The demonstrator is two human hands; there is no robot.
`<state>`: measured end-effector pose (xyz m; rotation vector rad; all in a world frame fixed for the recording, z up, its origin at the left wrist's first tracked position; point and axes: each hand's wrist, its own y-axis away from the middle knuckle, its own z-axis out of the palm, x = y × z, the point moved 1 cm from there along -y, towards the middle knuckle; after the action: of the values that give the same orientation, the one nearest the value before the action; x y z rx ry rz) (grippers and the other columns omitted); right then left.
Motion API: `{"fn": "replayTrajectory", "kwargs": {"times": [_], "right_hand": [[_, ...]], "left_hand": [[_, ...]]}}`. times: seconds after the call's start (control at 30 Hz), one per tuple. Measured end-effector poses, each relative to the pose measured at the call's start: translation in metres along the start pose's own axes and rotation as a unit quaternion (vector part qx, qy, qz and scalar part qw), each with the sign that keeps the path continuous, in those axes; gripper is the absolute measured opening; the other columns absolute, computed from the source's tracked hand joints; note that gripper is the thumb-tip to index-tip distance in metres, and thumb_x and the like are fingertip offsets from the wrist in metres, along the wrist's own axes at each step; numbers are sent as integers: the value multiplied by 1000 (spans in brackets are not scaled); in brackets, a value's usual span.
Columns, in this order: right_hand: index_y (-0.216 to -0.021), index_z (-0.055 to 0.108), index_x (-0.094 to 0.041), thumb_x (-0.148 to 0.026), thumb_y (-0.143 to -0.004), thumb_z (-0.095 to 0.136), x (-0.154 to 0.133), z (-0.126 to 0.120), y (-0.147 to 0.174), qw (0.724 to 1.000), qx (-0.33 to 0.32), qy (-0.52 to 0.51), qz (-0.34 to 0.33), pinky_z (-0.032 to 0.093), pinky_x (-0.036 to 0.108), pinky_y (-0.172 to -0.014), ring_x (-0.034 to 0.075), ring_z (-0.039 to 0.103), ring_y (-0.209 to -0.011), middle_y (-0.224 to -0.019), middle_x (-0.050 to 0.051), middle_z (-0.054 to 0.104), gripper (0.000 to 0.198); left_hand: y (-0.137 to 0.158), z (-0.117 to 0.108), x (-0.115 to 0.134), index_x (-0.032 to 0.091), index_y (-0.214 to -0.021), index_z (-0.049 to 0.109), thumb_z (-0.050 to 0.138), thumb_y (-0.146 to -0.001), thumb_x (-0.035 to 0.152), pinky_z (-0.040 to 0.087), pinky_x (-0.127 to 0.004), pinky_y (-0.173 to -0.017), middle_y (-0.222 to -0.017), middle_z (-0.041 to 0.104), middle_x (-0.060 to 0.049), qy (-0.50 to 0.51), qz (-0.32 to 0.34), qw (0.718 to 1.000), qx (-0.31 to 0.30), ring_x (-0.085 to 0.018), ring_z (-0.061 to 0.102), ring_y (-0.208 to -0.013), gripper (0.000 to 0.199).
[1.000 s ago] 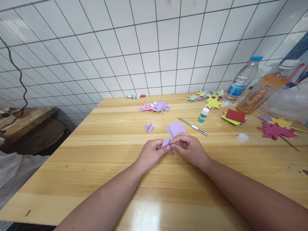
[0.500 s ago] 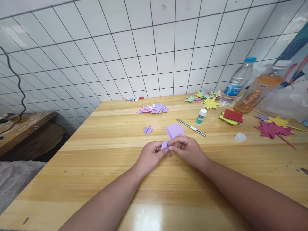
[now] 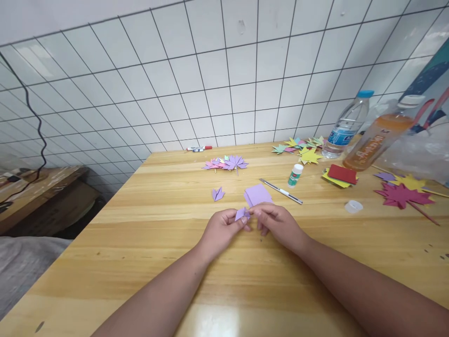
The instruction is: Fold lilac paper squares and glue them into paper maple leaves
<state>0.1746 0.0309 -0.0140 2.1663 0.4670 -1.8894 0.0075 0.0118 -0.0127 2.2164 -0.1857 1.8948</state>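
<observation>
A small folded piece of purple paper [image 3: 241, 214] is pinched between the thumb and fingers of my left hand [image 3: 220, 234], just above the table. At its right edge are the fingertips of my right hand [image 3: 278, 223], index finger forward, thumb drawn close to it and the other fingers curled below. Just beyond my hands lies a stack of square purple sheets [image 3: 258, 194]. Another folded purple piece [image 3: 218, 194], with pointed tips, rests on the table to the left of the stack.
A utility knife [image 3: 280, 191] and glue stick [image 3: 295, 175] are right of the stack, with a white cap [image 3: 353, 207] farther right. Paper leaves [image 3: 228, 163], markers [image 3: 199, 149], red and yellow paper [image 3: 342, 174], a water bottle [image 3: 345, 126] and an orange drink bottle [image 3: 380, 135] surround them.
My right thumb has drawn back a little to the right from the folded paper, while the left hand keeps its hold. The whole view has shifted slightly.
</observation>
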Motion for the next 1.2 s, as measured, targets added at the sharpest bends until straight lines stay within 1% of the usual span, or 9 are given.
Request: {"fn": "replayTrajectory", "kwargs": {"times": [0.07,0.13,0.2,0.27,0.53,0.67,0.83,1.1,1.2], "right_hand": [[-97,59,-17,-49,-83,44,1,-1,-1,998,12,-50,42,47,20,-45,8,54,-53,-90,6,61,38],[-90,58,-16,-49,-81,47,1,-1,-2,996,3,-51,68,46,19,-43,7,51,-48,-78,3,60,35],[-80,58,-16,-46,-77,55,2,0,-2,997,-25,-19,73,45,18,-42,7,49,-48,-67,0,57,31],[-77,57,-16,-43,-73,60,2,0,-2,996,-42,3,72,44,17,-42,8,50,-53,-66,0,57,27],[-74,59,-17,-37,-68,64,9,-2,-4,995,-41,15,95,43,18,-44,8,46,-53,-63,-2,54,22],[-71,58,-17,-36,-69,62,8,-2,-4,995,-39,35,81,38,18,-43,7,41,-48,-56,-4,48,19],[-68,58,-17,-33,-72,58,8,-1,-3,995,-46,83,26,28,18,-43,7,35,-47,-53,-6,43,17],[-73,60,-18,-35,-72,60,6,3,-1,993,-57,99,28,28,19,-45,7,35,-48,-53,-6,43,17],[-67,59,-18,-35,-71,61,7,4,0,992,-40,120,18,31,20,-47,8,37,-49,-53,-5,45,17]], "left_hand": [[0,1,0,14,-79,65,61,-74,40,45,-26,-69,-73,69,-4,-9,2,1000,-3,-18,63,-72,27],[1,3,-1,15,-77,65,59,-75,40,44,-25,-66,-74,69,-4,-30,15,999,-10,-17,62,-71,26],[1,3,-3,15,-75,65,58,-76,38,44,-24,-64,-73,68,-3,-54,30,998,-7,-16,61,-69,24],[1,3,-5,16,-73,64,56,-77,37,44,-24,-63,-72,67,-2,-75,37,996,3,-16,60,-68,23],[1,1,-6,17,-82,59,62,-72,32,43,-23,-63,-76,65,-1,-42,18,999,2,-15,60,-71,19],[4,1,5,15,-86,59,62,-73,35,43,-24,-68,-79,64,-4,0,29,999,-31,-15,58,-74,24],[2,1,4,14,-71,60,61,-73,41,43,-23,-62,-66,62,-3,-4,1,1000,-7,-13,56,-64,27],[0,0,-6,15,-76,63,58,-76,38,41,-21,-57,-67,62,-2,-46,39,997,43,-12,54,-60,23],[2,1,-4,15,-73,61,56,-77,36,41,-21,-57,-63,60,-1,-72,50,995,44,-12,53,-59,22]]}}
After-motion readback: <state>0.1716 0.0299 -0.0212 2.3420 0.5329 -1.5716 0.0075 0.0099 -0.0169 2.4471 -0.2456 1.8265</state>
